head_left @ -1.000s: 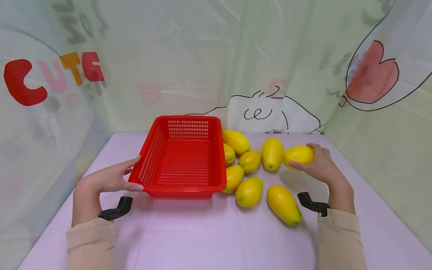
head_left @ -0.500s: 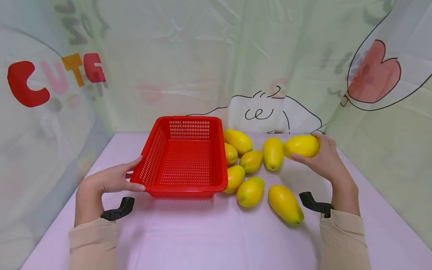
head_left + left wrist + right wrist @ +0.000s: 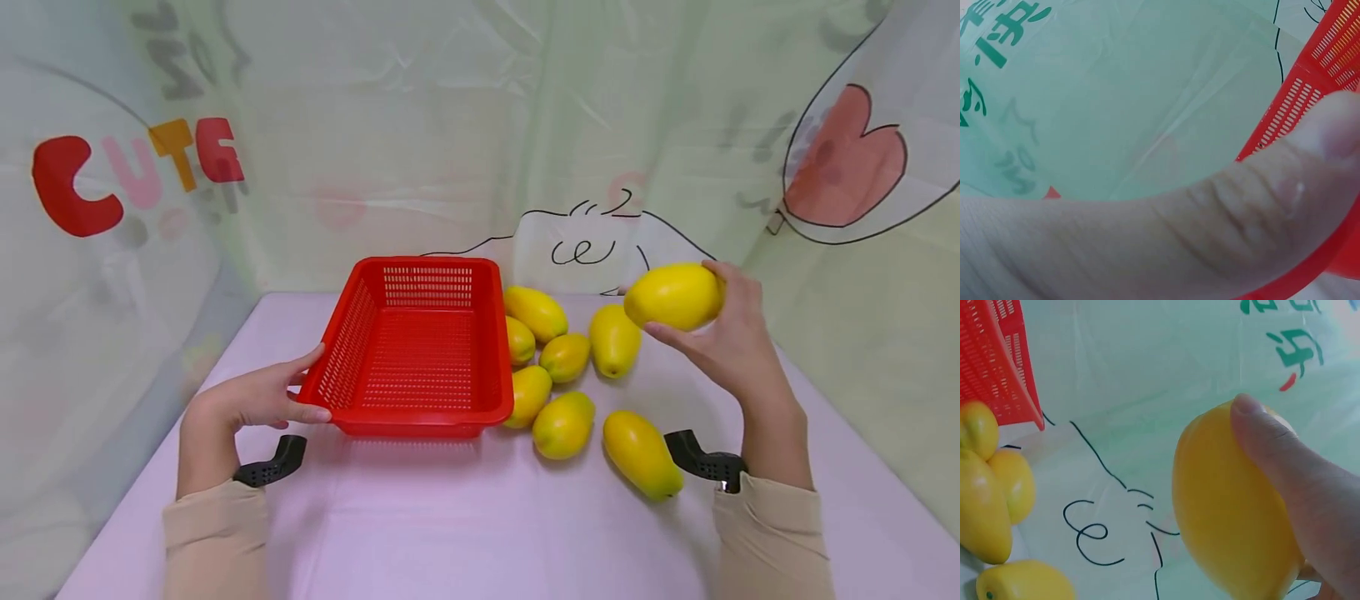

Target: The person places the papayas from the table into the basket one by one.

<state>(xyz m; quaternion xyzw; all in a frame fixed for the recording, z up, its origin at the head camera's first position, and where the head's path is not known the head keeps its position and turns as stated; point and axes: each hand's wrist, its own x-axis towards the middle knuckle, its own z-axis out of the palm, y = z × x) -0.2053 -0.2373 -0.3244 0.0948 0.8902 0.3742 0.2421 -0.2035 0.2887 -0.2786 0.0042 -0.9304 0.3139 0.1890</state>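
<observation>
My right hand holds a yellow papaya up above the table's right side, thumb on one side and fingers on the other. In the right wrist view the same papaya lies against the thumb. My left hand grips the near left corner of a red plastic basket, its thumb on the rim. The basket has slotted walls and holds nothing. In the left wrist view the thumb crosses in front of the basket wall, and the other fingers are hidden.
Several papayas lie right of the basket, among them one papaya at the back and one papaya nearest me. A pale lilac cloth covers the table. A printed plastic curtain hangs behind and along both sides.
My right hand has lifted the papaya off the table, up and slightly to the right. The left hand keeps its grip on the basket; the whole view has shifted a little.
</observation>
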